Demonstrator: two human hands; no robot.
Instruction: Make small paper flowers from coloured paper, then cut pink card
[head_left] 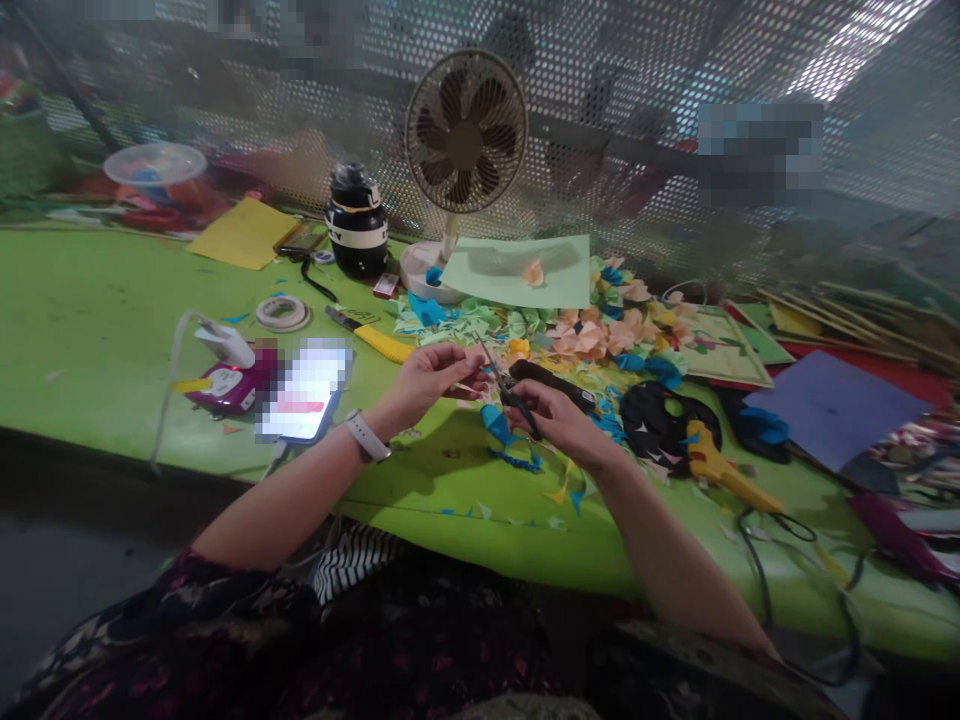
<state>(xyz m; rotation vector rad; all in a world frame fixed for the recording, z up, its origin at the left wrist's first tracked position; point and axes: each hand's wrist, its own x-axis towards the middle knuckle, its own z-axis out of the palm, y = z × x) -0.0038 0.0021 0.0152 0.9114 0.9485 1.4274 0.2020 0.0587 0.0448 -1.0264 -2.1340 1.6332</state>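
My right hand (559,420) is closed round the handles of small scissors (504,382), whose blades point up and left toward my left hand. My left hand (431,378), with a white watch on the wrist, pinches a thin strip of pale paper (466,387) right at the blades. Both hands hover over the green table (97,340) near its front edge. Blue paper curls (501,432) lie just under the hands, and small blue and yellow scraps lie scattered below them.
A pile of paper flowers (600,335) lies behind the hands. Beside it are a desk fan (465,140), a black jar (358,225), a tape roll (283,313), a phone (304,392), a yellow glue gun (712,460) and coloured paper sheets (832,405) at right.
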